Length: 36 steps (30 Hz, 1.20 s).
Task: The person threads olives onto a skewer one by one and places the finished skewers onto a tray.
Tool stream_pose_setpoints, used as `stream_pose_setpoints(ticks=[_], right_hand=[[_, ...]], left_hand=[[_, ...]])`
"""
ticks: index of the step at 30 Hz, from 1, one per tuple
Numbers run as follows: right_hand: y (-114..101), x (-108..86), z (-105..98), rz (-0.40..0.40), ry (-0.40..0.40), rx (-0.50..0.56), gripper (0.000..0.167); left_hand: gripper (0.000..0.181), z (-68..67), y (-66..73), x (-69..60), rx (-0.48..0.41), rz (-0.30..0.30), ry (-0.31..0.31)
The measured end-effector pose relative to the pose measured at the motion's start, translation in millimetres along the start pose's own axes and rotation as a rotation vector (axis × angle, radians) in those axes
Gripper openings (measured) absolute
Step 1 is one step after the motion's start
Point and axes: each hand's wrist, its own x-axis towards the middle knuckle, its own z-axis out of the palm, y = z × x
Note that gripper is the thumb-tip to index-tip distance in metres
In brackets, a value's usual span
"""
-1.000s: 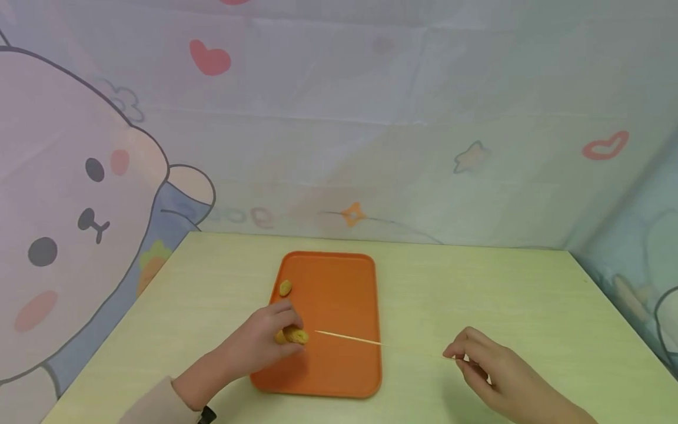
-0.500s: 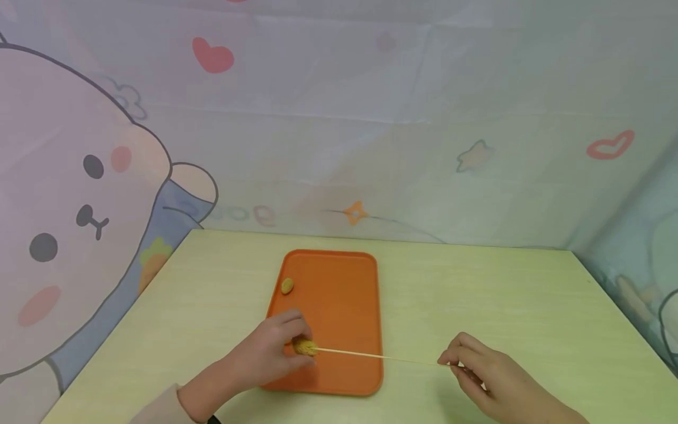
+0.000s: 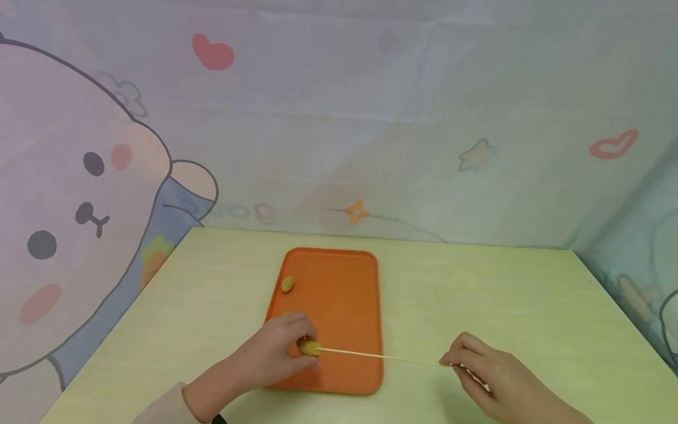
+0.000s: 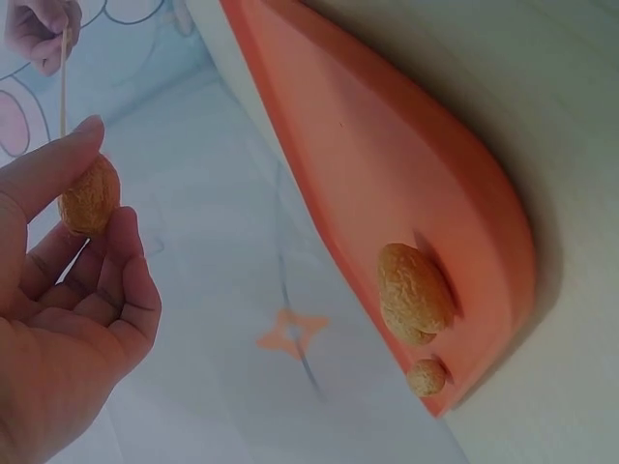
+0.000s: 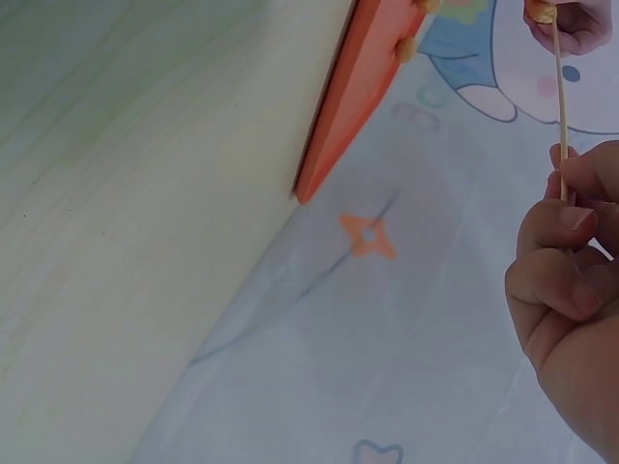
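Observation:
Above the near part of the orange tray (image 3: 344,294), my left hand (image 3: 272,353) pinches a wrinkled yellow-brown piece (image 3: 309,347) between thumb and fingers. My right hand (image 3: 495,377), off to the right of the tray, grips one end of a thin stick (image 3: 371,355). The stick's other end meets the piece; whether it has gone in, I cannot tell. In the left wrist view the held piece (image 4: 90,198) shows between thumb and fingers. Two more pieces lie on the tray there, a larger one (image 4: 414,293) and a smaller one (image 4: 427,377).
The pale table (image 3: 477,294) extends on both sides of the tray. Behind it hangs a printed cloth (image 3: 339,118) with a cartoon animal (image 3: 69,176) at the left.
Over the last second my left hand has moved slightly right and nearer with the piece. The stick's tip, apart from the piece at first, now meets it.

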Motion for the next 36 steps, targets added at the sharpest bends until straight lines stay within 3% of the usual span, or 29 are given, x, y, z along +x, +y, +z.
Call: stream_pose_setpoints(ticks=[4, 10, 16, 23, 30, 36], right_hand=[[-1.9, 0.5, 0.4, -0.002, 0.0, -0.011, 0.032], [-2.9, -1.1, 0.8, 0.011, -0.003, 0.0, 0.032], [-3.5, -0.8, 1.0, -0.006, 0.011, 0.011, 0.033], [-7.9, 2.1, -0.6, 0.009, 0.001, -0.051, 0.037], [-6.4, 4.6, 4.3, -0.078, 0.06, 0.017, 0.035], [-7.9, 6.9, 5.7, -0.082, 0.076, 0.011, 0.035]], left_hand=[[0.025, 0.9, 1.7, 1.3, 0.007, -0.015, -0.004], [0.023, 2.2, 3.3, 3.9, 0.009, 0.031, 0.011], [0.022, 4.0, 5.2, 6.3, 0.0, 0.038, 0.01], [0.024, 6.6, 5.6, 7.9, 0.005, 0.065, 0.026], [0.025, 6.7, 8.6, 8.2, 0.013, 0.072, 0.031], [0.025, 6.3, 9.6, 9.4, 0.017, 0.075, 0.032]])
